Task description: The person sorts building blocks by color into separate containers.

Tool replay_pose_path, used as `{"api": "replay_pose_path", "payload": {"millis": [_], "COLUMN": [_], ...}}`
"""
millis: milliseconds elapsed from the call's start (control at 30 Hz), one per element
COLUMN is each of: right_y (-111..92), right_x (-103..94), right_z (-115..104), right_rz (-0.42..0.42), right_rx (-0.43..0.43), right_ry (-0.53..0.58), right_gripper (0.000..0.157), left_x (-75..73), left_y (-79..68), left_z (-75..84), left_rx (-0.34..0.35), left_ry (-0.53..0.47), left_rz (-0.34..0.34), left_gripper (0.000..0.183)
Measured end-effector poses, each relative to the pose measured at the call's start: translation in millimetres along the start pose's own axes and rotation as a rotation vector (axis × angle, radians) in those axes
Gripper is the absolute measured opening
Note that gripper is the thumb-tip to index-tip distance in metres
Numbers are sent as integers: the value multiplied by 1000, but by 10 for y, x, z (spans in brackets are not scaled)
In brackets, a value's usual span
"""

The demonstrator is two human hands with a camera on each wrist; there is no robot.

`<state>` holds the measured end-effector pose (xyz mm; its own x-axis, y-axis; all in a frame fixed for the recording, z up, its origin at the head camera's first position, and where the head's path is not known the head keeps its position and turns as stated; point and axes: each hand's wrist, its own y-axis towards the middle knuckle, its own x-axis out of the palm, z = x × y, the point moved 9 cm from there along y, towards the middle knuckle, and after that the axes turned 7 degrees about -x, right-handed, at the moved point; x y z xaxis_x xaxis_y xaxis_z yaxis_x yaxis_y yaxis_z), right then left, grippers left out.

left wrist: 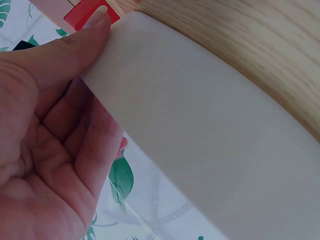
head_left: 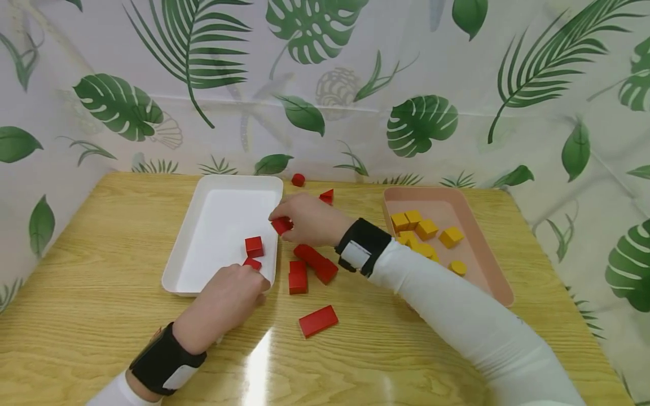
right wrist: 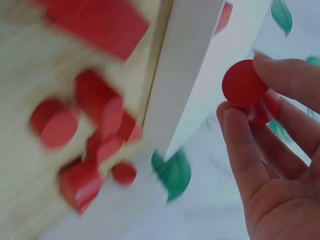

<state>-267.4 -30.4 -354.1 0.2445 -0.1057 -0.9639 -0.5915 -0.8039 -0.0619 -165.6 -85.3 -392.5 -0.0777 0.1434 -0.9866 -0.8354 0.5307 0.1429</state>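
We see the right hand [head_left: 312,217] with thumb and fingers pinched on a red cylinder [right wrist: 245,82], held up over the right side of the white tray [head_left: 218,214]; a second red surface shows behind the cylinder's face, and we cannot tell whether it is a separate piece. Just beside that grip, towards us and to its left, the left hand [head_left: 225,304] has its thumb and fingers on either side of the tray's wall, clamped on it. Between the two hands, inside the tray, lie two red blocks [head_left: 254,247]. On the table [head_left: 101,242], nearer us than the right hand, we find more red pieces [head_left: 298,277] and an oblong red block [head_left: 318,321]; beyond it sit a red triangular block [head_left: 327,196] and a small red round piece [head_left: 298,180]. Well to its right, yellow blocks [head_left: 426,229] fill part of a pink tray [head_left: 442,204].
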Motion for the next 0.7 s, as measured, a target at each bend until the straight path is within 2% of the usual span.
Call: {"api": "replay_pose_path", "payload": {"millis": [133, 300, 500, 700], "right_y": [175, 268, 304, 335], "right_x": [153, 309, 434, 539], "right_z": [-128, -166, -155, -135], "right_rz": [-15, -62, -70, -93], "right_rx": [-10, -2, 18, 50], "right_ry": [-4, -135, -261, -300], "right_gripper": [41, 30, 24, 32], "left_x": [-16, -26, -16, 8], "left_y": [-7, -15, -9, -6], "left_z": [-6, -1, 3, -6], "left_rx": [16, 33, 32, 19], "left_ry": [1, -10, 4, 27], "left_rz": [37, 70, 67, 42], "left_gripper": [18, 23, 19, 12]}}
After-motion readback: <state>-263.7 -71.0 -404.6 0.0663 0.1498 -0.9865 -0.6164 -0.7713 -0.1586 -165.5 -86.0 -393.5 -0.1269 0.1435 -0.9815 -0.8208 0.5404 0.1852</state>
